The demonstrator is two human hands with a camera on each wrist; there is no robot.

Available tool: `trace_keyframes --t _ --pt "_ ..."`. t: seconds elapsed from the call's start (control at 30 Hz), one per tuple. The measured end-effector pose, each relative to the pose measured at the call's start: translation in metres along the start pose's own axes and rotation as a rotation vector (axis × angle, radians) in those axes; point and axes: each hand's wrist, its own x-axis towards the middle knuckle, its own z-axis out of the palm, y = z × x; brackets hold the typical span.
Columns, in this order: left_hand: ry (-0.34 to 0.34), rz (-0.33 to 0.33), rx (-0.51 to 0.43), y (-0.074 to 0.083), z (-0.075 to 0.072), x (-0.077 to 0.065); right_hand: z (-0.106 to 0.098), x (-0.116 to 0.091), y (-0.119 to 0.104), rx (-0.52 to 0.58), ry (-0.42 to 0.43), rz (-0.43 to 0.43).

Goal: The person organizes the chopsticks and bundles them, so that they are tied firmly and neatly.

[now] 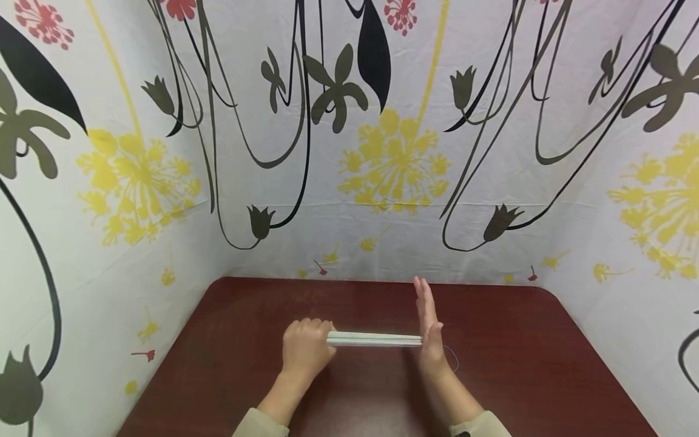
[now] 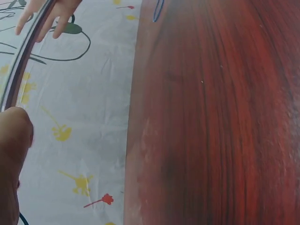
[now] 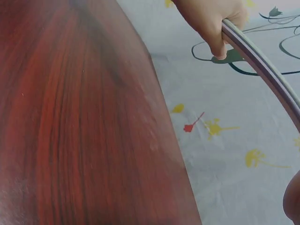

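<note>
A long, slim, pale bundle (image 1: 377, 339) with lengthwise layered stripes spans the space between both hands, held level above the tabletop. Its kind is something I cannot tell. Wrapped in a fist around its left end is my left hand (image 1: 307, 346), knuckles up. My right hand (image 1: 430, 334) stands upright with straight fingers, its palm against the bundle's right end. A thin cord loop (image 1: 452, 358) hangs just beyond the right wrist and looks blue in the left wrist view. In the right wrist view, the left hand (image 3: 218, 21) grips the bundle's far end.
Below the hands lies a dark red-brown wooden table (image 1: 262, 376) with rounded far corners. White cloth (image 1: 349, 182) printed with flowers and stems rises behind it and on both sides. Beige sleeves (image 1: 262, 423) cover the forearms.
</note>
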Motion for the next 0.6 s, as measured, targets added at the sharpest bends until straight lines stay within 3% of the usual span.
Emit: trace_keyframes --t 0.1,0.17,0.23,0.3,0.37,0.47,0.53,0.6 --pt "0.083 0.004 0.000 -0.004 0.002 -0.002 -0.003 -0.001 0.000 -0.005 0.011 0.001" --pt "0.131 0.001 -0.005 -0.008 0.002 -0.002 -0.008 -0.002 0.001 -0.065 0.045 0.010" --pt "0.168 -0.007 -0.009 -0.011 0.002 -0.002 -0.017 -0.003 0.001 -0.178 0.089 0.067" --pt "0.194 -0.014 -0.013 -0.014 0.001 -0.002 -0.031 -0.005 0.004 -0.385 0.083 0.161" --pt "0.208 -0.018 -0.011 -0.017 -0.001 -0.003 -0.048 -0.010 0.006 -0.648 -0.012 0.295" --pt "0.232 -0.022 -0.009 -0.021 -0.003 -0.004 -0.077 -0.024 0.010 -0.992 -0.280 0.475" --pt "0.256 -0.025 -0.011 -0.024 -0.003 -0.005 -0.092 -0.033 0.011 -1.107 -0.442 0.569" --pt "0.279 -0.022 -0.017 -0.025 -0.003 -0.005 -0.104 -0.040 0.013 -1.138 -0.510 0.642"
